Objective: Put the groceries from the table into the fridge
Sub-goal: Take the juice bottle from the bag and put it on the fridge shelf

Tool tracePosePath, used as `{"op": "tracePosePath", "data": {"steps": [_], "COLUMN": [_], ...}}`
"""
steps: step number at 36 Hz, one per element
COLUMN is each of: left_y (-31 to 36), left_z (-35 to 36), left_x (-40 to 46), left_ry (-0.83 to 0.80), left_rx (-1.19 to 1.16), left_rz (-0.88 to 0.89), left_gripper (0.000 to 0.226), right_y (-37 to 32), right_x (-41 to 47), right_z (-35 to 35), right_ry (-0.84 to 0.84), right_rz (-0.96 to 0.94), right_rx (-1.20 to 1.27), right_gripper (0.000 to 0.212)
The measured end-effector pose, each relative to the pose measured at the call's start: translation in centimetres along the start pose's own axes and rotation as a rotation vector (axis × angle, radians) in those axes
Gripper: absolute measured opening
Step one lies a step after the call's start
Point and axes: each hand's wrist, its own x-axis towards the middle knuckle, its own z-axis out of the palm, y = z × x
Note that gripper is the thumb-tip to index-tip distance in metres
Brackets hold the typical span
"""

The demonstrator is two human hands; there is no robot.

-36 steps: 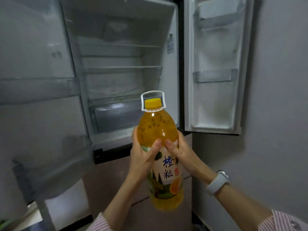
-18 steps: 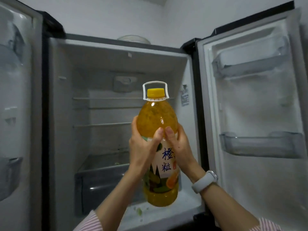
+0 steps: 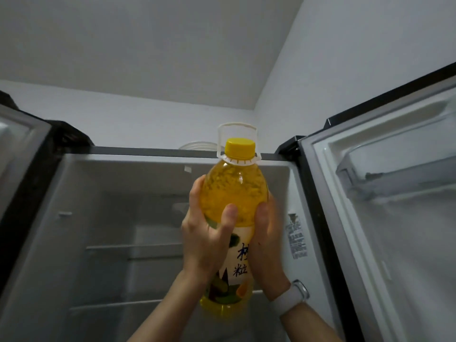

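While both hands are holding it upright in front of the open fridge (image 3: 103, 218), the large bottle of orange juice (image 3: 234, 191) is sitting in mid-air, not resting on any shelf. The left hand (image 3: 207, 233) is wrapping round the bottle's left side, its thumb lying across the front just above the label, and the right hand (image 3: 266, 233) is curling round the right side, its thumb pressing the front close beside the other thumb. A white watch (image 3: 288, 301) is sitting on the right wrist. The bottle's yellow cap (image 3: 239, 147) is showing inside a white carry handle (image 3: 237, 130) that is standing up over it, level with the fridge's top edge. The label (image 3: 240, 257), printed with dark characters and fruit pictures, is facing the camera, partly covered by the hands. Behind the bottle the fridge compartment is standing open, with thin shelves (image 3: 133, 248) running across the far wall to the left of the arms. On the right, the right door (image 3: 394, 218) is swinging wide, showing a clear door bin (image 3: 385, 178) near its top; on the left, the left door (image 3: 22, 154) is open too. A pale round object (image 3: 197, 146) is sitting on top of the fridge, just left of the cap; what it is cannot be told.
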Motion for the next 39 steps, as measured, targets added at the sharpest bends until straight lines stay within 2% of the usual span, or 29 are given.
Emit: {"op": "tracePosePath", "data": {"steps": [10, 15, 20, 24, 31, 36, 39], "left_y": [-3.5, -5.4, -8.1, -10.1, -11.3, -13.7, -15.7], "left_z": [0.8, 1.3, 2.0, 2.7, 4.0, 4.7, 4.9], "left_x": [1.3, 0.9, 0.0, -1.0, -0.4, -1.6, -2.5], "left_ry": [0.027, 0.020, 0.004, -0.001, 0.005, 0.012, -0.048], "left_rx": [-0.026, -0.084, -0.123, -0.126, -0.180, -0.220, -0.222], "left_rz": [0.154, 0.218, 0.242, 0.222, 0.296, 0.294, 0.310], "left_gripper": [0.053, 0.069, 0.074, 0.074, 0.078, 0.078, 0.077], "right_y": [3.8, 5.8, 8.6, 10.3, 10.6, 13.1, 14.7], "right_x": [1.4, 1.1, 0.3, -0.3, 0.5, 0.1, -0.8], "right_z": [0.4, 0.3, -0.3, -0.8, -1.3, -2.2, -2.8], "right_ry": [0.033, 0.060, 0.067, 0.079, 0.088, 0.080, 0.072], "right_rz": [-0.073, -0.125, -0.118, -0.152, -0.348, -0.349, -0.349], "right_rx": [-0.039, -0.058, -0.003, -0.067, -0.121, -0.134, -0.135], "right_gripper": [0.086, 0.078, 0.072, 0.072, 0.071, 0.074, 0.062]}}
